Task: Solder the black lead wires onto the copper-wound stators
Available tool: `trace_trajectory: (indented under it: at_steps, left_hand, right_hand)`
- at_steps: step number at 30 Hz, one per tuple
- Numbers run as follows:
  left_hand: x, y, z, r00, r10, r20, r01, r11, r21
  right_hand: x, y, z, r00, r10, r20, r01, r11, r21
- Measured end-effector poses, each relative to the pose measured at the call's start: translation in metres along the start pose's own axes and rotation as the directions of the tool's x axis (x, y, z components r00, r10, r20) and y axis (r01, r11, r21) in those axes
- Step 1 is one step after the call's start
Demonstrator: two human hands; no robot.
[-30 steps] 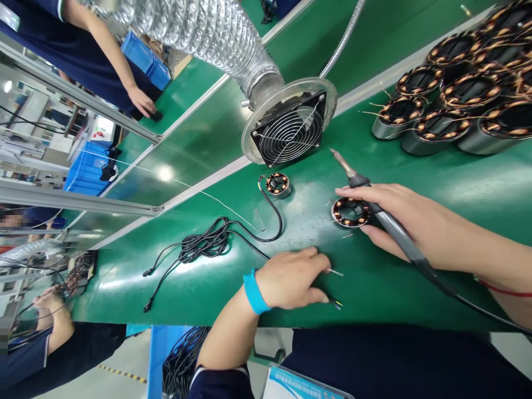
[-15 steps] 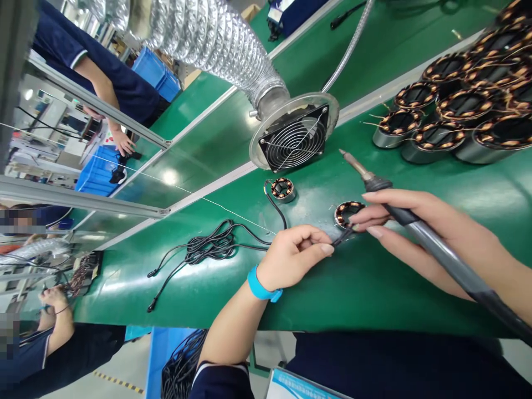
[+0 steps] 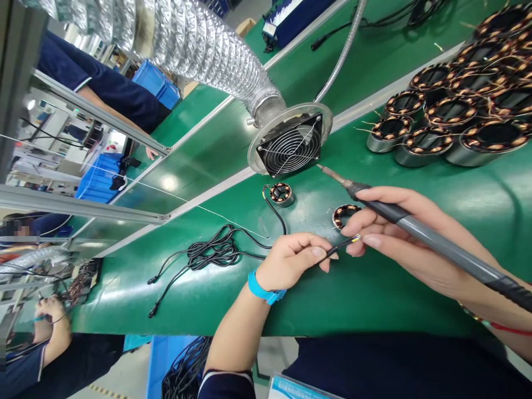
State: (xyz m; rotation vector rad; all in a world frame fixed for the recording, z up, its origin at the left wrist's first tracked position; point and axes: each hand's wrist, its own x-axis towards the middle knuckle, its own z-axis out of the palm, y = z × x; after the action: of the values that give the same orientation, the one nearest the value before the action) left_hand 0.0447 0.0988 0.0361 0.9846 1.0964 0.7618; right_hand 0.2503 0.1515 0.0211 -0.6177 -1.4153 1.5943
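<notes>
The left hand (image 3: 297, 257) has its grip closed, thumb and fingers pinching a black cable (image 3: 339, 247) near its stripped end, where thin coloured wires show. The right hand (image 3: 409, 244) grips a soldering iron (image 3: 394, 215) laid slantwise across it, the tip pointing away from the wires; its thumb and fingertips come together around the bare ends, though whether they actually press on them I cannot tell.

Just beyond those fingers, partly hidden by them, a small copper-wound ring (image 3: 338, 214) rests on the tabletop (image 3: 374, 305). No cable is seen on its visible part, so that join looks undone. Farther off, near the fan (image 3: 291, 148), a second small ring (image 3: 281, 195) has a cable at its side with coloured wires leading to it; I judge that one joined. So, on this view, one ring appears finished and the other is at the wire-preparing stage.

To the left lies a loose tangle of cord (image 3: 214, 252) with two plug ends; the held cable seems to run back into it. At the far right stand many larger wound rings (image 3: 440, 113), several with loose wire ends. A blue bin (image 3: 160, 363) below holds more cords.

The badge (image 3: 299, 388) carries blue-and-white print, too cropped to read. No brand is legible on the iron.
</notes>
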Motion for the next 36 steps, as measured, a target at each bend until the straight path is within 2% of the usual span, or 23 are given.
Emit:
trace_trajectory:
  at_steps: [4,10,13,15,18,22,24,27,32,34,36]
  left_hand:
    - [0.001,-0.001,0.001,0.999,0.005,0.038,-0.003,0.999,-0.050]
    - [0.002,0.006,0.005,0.999,-0.054,0.006,0.054,0.998,-0.036]
    - [0.003,0.004,0.005,0.997,-0.068,0.023,0.068,0.998,-0.006]
    - [0.004,0.001,0.004,0.998,-0.058,0.035,0.057,0.998,0.014]
    - [0.005,-0.004,0.006,1.000,0.028,0.015,-0.029,0.990,0.135]
    - [0.005,-0.006,0.011,0.979,0.202,-0.007,-0.184,0.905,0.384]
    - [0.005,-0.005,0.014,0.978,0.208,-0.005,-0.182,0.867,0.463]
    - [0.005,-0.002,0.016,0.980,0.197,0.013,-0.176,0.842,0.511]
    - [0.008,-0.001,0.016,0.974,0.220,0.048,-0.215,0.840,0.498]
    - [0.008,-0.001,0.017,0.987,0.159,0.021,-0.156,0.918,0.365]
    - [0.007,0.000,0.019,1.000,0.019,-0.003,-0.019,0.991,0.134]
  right_hand:
    - [-0.002,0.004,0.000,0.998,-0.001,0.058,-0.002,0.999,0.040]
    - [-0.004,0.006,0.004,0.996,-0.065,0.061,0.066,0.998,-0.011]
    - [-0.007,0.008,0.004,0.993,-0.102,0.054,0.107,0.990,-0.088]
    - [-0.008,0.010,0.001,0.988,-0.146,0.048,0.153,0.968,-0.200]
    - [-0.009,0.014,-0.007,0.985,-0.157,0.077,0.174,0.911,-0.374]
    - [-0.009,0.021,-0.010,0.990,-0.089,0.111,0.125,0.916,-0.382]
    - [-0.009,0.025,-0.006,0.988,-0.110,0.111,0.144,0.914,-0.379]
    - [-0.009,0.030,0.000,0.973,-0.216,0.078,0.230,0.902,-0.365]
    - [-0.010,0.025,0.004,0.958,-0.276,0.079,0.285,0.883,-0.374]
    - [-0.009,0.020,0.005,0.956,-0.275,0.100,0.292,0.871,-0.396]
    - [-0.007,0.015,0.005,0.958,-0.272,0.095,0.286,0.865,-0.413]
